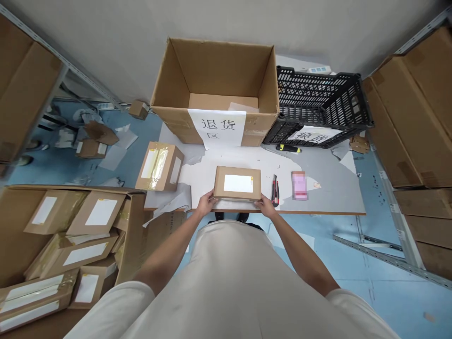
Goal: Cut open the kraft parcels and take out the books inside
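A small cardboard box [219,183] with a white label on top lies near the front edge of the table [328,188]. My left hand [206,204] grips its lower left corner, and my right hand [266,206] grips the lower right one. The fingertips of both hands are partly hidden by the box. Just right of the box lies a red and black utility knife [275,190]. Farther right is a pink, blurred rectangular item [299,185]. A taped cardboard box [168,165] stands at the table's left end.
Along the back stand a large open cardboard box [222,70] with a paper sign and a black plastic crate [318,110]. A yellow and black tool [288,148] lies before the crate. At lower left, a big carton [137,230] holds several labelled boxes. Shelving with cartons [399,127] flanks the right.
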The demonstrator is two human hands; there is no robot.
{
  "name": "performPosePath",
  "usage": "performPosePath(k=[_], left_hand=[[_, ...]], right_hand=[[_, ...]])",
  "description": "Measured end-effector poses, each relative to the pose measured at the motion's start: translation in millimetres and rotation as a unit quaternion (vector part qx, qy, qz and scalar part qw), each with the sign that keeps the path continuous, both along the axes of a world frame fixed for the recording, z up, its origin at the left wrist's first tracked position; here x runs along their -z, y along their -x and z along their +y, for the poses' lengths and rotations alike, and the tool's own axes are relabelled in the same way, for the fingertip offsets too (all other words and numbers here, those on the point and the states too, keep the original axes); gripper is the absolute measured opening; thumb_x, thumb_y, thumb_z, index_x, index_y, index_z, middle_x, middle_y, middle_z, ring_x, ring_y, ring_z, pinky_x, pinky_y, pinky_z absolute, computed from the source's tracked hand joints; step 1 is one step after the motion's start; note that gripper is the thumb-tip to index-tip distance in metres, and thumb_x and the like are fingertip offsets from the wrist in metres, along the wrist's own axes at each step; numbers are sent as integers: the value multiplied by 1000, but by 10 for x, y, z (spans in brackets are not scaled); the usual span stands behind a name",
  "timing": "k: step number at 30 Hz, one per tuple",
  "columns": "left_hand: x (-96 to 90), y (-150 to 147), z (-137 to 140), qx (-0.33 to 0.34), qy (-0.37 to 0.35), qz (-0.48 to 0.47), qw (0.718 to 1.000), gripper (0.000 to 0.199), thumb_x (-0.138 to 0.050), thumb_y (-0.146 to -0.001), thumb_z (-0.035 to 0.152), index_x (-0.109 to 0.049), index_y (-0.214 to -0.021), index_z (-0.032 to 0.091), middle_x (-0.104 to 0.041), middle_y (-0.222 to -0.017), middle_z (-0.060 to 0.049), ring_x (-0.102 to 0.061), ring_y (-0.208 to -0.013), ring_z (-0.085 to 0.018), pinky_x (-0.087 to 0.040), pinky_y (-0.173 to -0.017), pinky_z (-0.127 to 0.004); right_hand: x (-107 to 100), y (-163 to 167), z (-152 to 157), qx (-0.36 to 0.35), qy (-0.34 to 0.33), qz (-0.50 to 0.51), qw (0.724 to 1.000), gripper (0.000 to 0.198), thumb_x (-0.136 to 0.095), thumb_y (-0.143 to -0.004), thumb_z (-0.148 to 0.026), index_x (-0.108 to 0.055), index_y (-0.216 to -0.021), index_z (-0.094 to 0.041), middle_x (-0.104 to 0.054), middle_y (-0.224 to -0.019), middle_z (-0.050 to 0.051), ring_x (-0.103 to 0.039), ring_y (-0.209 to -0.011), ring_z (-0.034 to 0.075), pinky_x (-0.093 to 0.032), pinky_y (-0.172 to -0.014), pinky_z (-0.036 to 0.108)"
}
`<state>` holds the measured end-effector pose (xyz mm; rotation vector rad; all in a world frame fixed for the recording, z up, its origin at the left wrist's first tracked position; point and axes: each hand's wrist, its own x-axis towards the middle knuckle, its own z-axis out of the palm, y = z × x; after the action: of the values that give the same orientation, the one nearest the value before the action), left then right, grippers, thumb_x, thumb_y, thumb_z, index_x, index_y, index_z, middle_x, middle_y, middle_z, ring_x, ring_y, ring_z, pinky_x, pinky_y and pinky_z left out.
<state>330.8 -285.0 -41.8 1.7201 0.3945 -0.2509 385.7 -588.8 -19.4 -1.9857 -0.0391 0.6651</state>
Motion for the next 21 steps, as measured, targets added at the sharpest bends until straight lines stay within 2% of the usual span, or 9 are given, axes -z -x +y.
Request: performPosePath(k=[3, 7, 10, 13, 15, 16, 18, 20, 21], left_hand=[[-284, -131, 53, 17, -87, -38, 995, 51, -57, -76, 54, -66, -107, 14, -64, -96, -9, -61, -90, -20, -50, -82, -33], [-577, -404, 67, 20, -232, -58, 971, 48, -40, -88, 52, -71, -93, 16, -60, -77, -5, -58, -77, -18, -47, -79, -31], [-633, -538, 38, 26, -256, -45, 965, 48, -37, -90, 49, -71, -93, 14, -61, -78, -6, -58, -78, -19, -45, -80, -33], [-625, -560, 8, 30, -255, -38, 966, 46, -43, -88, 51, -68, -102, 14, -62, -87, -8, -58, -82, -20, -46, -81, -33], [-618, -539, -17, 37, -255, -31, 966, 49, -52, -83, 55, -66, -106, 15, -61, -88, -8, -58, -81, -20, -47, -80, -33], [-616, -524, -34, 34, -254, -26, 966, 52, -55, -80, 56, -65, -110, 14, -61, -90, -8, -59, -81, -20, -48, -79, -34], [-614, -489, -77, 4, -262, -28, 965, 60, -58, -79, 57, -59, -120, 12, -60, -100, -11, -60, -85, -21, -49, -82, -36], [-613, -451, -127, -35, -297, -70, 952, 66, -57, -81, 53, -49, -131, 11, -55, -116, -17, -59, -99, -25, -47, -89, -40], [-614, -432, -151, -40, -323, -107, 940, 65, -57, -83, 50, -45, -134, 11, -52, -122, -18, -56, -107, -27, -45, -93, -42]], right_hand=[[-208, -123, -45, -24, 44, -61, 997, 31, -46, -86, -41, -61, -103, -19, -63, -98, 7, -61, -89, 21, -48, -84, 36], [-456, -356, 24, -46, 176, -102, 978, 52, -24, -94, -52, -57, -75, -17, -58, -76, 8, -57, -78, 22, -44, -76, 36], [-502, -480, 125, -45, 208, -92, 973, 53, -23, -94, -53, -56, -73, -17, -60, -76, 10, -58, -79, 23, -43, -75, 35], [-437, -531, 111, -35, 180, -59, 981, 57, -19, -94, -53, -60, -80, -16, -63, -79, 10, -60, -80, 23, -44, -77, 34], [-357, -533, 19, 8, 188, -48, 981, 57, -18, -95, -50, -62, -94, -14, -64, -92, 11, -61, -88, 23, -45, -82, 35], [-312, -526, -41, 44, 223, -42, 973, 52, -22, -95, -48, -61, -104, -15, -63, -104, 13, -60, -97, 24, -45, -86, 35], [-215, -501, -158, 119, 327, -15, 937, 45, -39, -91, -43, -51, -125, -16, -53, -125, 16, -51, -116, 27, -42, -94, 39], [-120, -470, -244, 157, 397, 36, 904, 56, -53, -84, -35, -42, -135, -16, -47, -132, 20, -46, -124, 32, -41, -96, 44], [-79, -457, -270, 161, 404, 59, 898, 58, -56, -81, -32, -41, -135, -14, -48, -130, 21, -47, -122, 33, -41, -96, 45]])
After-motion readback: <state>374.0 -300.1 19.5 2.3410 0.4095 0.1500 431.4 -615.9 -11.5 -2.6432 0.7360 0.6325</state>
